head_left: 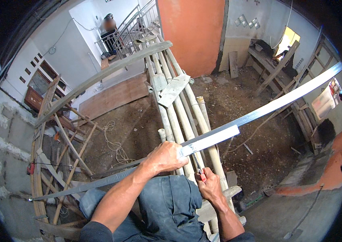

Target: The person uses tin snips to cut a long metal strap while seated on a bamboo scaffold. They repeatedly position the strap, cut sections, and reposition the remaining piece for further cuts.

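The metal profile (287, 99) crosses over the bamboo poles (176, 122), left of which lies a board (114, 94).

Hands: 2, L hand (165, 157) + R hand (209, 185). Long metal strip (283, 101): 1. Short bright metal piece (215, 140) alongside: 1. Red-hdl hand tool (203, 176): 1. Bamboo poles (177, 125), walkway: min. 4, overlap, exact no. unclear. Small grey boards (175, 90) atop: 2. Long curved grey plank (108, 77): 1. Brown flat sheet (116, 94), gnd: 1. Loose rope heap (116, 147): 1. Sm. dark wall squares (28, 71), L side: 4. Bkgd person (108, 34): 1.
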The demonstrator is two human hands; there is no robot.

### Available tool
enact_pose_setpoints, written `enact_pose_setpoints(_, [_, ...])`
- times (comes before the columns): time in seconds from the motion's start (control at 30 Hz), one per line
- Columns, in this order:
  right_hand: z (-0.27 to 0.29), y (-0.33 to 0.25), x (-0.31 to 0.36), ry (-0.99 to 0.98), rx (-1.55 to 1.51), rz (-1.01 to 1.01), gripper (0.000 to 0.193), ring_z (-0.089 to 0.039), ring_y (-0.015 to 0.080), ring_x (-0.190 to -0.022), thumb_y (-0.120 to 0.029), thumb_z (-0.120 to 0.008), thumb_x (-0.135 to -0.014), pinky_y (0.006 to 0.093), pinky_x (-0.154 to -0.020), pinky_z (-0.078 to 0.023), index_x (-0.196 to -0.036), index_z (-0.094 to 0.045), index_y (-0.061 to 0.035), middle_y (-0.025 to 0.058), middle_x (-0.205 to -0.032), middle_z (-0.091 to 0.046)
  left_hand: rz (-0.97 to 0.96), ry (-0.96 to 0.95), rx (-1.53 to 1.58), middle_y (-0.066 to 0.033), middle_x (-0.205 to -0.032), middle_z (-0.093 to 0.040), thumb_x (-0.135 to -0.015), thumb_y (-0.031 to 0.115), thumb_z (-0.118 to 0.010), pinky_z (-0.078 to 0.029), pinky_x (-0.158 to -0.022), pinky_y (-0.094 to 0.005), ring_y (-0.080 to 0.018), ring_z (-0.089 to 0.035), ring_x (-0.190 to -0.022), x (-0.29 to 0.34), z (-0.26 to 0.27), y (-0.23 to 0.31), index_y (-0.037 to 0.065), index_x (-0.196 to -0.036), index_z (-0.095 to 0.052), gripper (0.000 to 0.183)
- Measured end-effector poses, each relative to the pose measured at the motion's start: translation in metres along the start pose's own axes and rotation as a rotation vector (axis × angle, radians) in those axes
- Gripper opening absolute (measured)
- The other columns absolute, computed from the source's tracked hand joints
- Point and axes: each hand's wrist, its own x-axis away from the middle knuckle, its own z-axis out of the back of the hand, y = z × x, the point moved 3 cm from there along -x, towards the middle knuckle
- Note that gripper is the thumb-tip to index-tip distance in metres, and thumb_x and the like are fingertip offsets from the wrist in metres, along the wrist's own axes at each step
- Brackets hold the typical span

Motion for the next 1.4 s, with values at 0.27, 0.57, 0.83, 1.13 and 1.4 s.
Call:
enact_pose_setpoints(0.27, [-0.009,0.009,-0.012,-0.031,-0.002,-0.098,0.019,-0.065,0.0537,-0.082,-0.017,-0.062,-0.091,0.0559,-0.072,-0.052,-0.094,-0.063,0.0016,0.0322,-0.081,-0.065,0.155,0.044,-0.114,-0.0295,-0.085,-0.07,-0.082,0.034,-0.068,-0.059,-0.082,-0.0528,-0.0488,-0.07,-0.088,0.002,-0.001,0.0,0.002,-0.092,-0.076,0.034])
enact_pose_setpoints(0.57, [-0.012,-0.005,-0.015,-0.033,0.031,-0.052,0.022,-0.067,0.0365,-0.071,-0.016,-0.067,-0.093,0.0443,-0.066,-0.05,-0.097,-0.062,0.0042,0.0233,-0.076,-0.065,0.114,0.231,-0.231,-0.0289,-0.072,-0.068,-0.078,0.031,-0.068,-0.057,-0.074,-0.0562,-0.0484,-0.07,-0.073,0.012,0.011,0.003,0.001,-0.084,-0.07,0.031])
enact_pose_setpoints(0.83, [-0.004,-0.011,-0.011,-0.187,-0.087,-0.213,0.031,-0.057,0.0187,-0.071,-0.029,-0.066,-0.099,0.0363,-0.066,-0.047,-0.1,-0.058,0.0003,0.0088,-0.079,-0.06,0.067,0.19,-0.194,-0.0277,-0.072,-0.068,-0.079,0.03,-0.067,-0.058,-0.072,-0.0558,-0.0482,-0.07,-0.071,0.01,0.001,-0.004,0.002,-0.089,-0.068,0.029])
enact_pose_setpoints(1.13, [0.002,-0.013,-0.018,-0.207,-0.034,-0.297,0.037,-0.058,0.0263,-0.082,-0.037,-0.063,-0.1,0.0407,-0.072,-0.047,-0.098,-0.056,-0.0006,0.0138,-0.087,-0.062,-0.015,0.196,-0.25,-0.028,-0.069,-0.066,-0.081,0.025,-0.066,-0.057,-0.068,-0.057,-0.0491,-0.068,-0.069,0.006,-0.003,-0.005,0.002,-0.09,-0.064,0.025])
enact_pose_setpoints(1.4, [-0.004,-0.017,-0.008,-0.211,-0.078,-0.311,0.044,-0.069,0.0403,-0.097,-0.04,-0.064,-0.098,0.0467,-0.085,-0.051,-0.11,-0.059,0.0018,0.0253,-0.1,-0.069,-0.029,0.147,-0.203,-0.0271,-0.068,-0.067,-0.083,0.027,-0.067,-0.057,-0.069,-0.0563,-0.0481,-0.069,-0.069,0.009,-0.007,-0.005,0.0,-0.09,-0.063,0.027])
